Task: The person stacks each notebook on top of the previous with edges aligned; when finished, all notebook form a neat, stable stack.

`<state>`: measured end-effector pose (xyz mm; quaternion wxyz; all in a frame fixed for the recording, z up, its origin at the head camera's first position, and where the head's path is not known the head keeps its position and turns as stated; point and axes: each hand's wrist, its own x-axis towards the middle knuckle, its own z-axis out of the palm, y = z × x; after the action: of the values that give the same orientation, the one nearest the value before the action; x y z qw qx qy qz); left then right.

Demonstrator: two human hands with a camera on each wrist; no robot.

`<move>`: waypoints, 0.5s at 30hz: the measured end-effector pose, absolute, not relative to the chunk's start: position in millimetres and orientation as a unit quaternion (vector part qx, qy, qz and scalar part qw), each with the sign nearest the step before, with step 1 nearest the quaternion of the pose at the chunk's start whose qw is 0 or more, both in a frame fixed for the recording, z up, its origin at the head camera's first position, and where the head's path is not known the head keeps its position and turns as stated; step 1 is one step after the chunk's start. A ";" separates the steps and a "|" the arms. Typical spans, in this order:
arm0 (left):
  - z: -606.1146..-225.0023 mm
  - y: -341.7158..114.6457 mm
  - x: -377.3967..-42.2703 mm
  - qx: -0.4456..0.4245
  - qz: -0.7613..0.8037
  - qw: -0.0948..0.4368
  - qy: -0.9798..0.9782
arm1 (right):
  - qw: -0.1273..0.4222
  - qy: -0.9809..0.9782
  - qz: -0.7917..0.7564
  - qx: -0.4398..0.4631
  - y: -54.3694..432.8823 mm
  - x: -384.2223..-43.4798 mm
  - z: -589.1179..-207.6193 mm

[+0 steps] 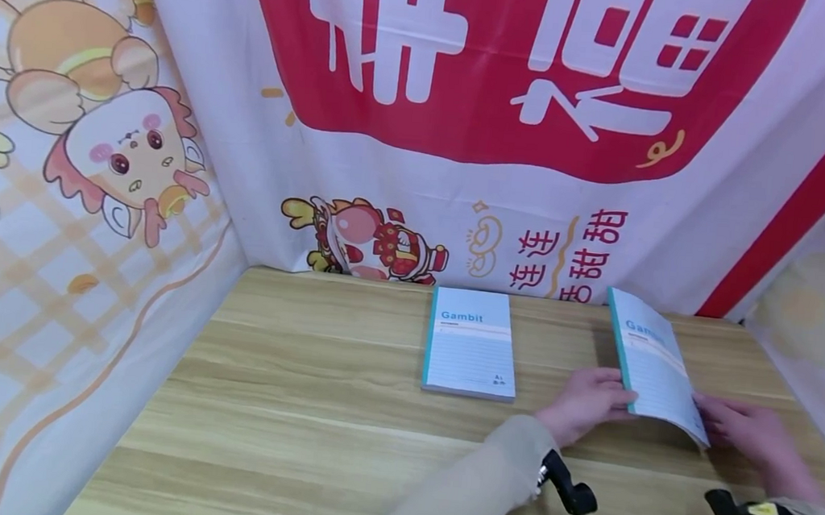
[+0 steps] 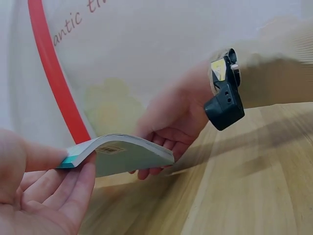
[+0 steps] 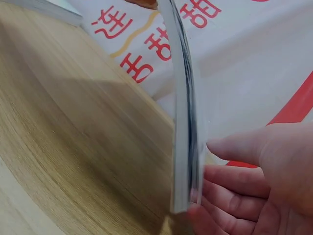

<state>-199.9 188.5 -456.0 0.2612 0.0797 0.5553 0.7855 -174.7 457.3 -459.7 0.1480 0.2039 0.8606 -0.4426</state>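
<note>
A light-blue notebook [image 1: 655, 361] with "Gambit" on its cover and a teal spine is held above the table, its cover bowed. My left hand [image 1: 586, 400] pinches it at the near spine corner; in the left wrist view the thumb lies on top and the fingers [image 2: 73, 191] underneath. On the opposite edge my right hand [image 1: 744, 429] holds it, with fingers [image 3: 234, 196] along its underside in the right wrist view. The page edges [image 3: 183, 161] face that camera. A similar "Gambit" notebook [image 1: 473, 343] lies flat to the left, near the back of the table.
The wood-grain table [image 1: 283, 417] runs up to a white and red printed cloth [image 1: 477, 182] at the back. Another printed cloth [image 1: 91, 281] hangs along the left side, and a pale one [image 1: 813, 346] along the right. A black wrist camera [image 1: 569, 484] sits on the left sleeve.
</note>
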 end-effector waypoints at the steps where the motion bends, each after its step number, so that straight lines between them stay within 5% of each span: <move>1: -455.6 186.3 -200.5 0.084 0.785 0.264 0.554 | 0.147 0.862 -0.441 0.202 455.7 -174.1 -459.2; 15: -443.7 158.2 -197.4 0.112 0.773 0.277 0.559 | 0.145 0.873 -0.439 0.157 443.1 -171.5 -449.0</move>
<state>-197.4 158.2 -443.7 0.2775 0.1115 0.5595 0.7730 -171.5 443.1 -449.0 0.1452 0.1568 0.8728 -0.4389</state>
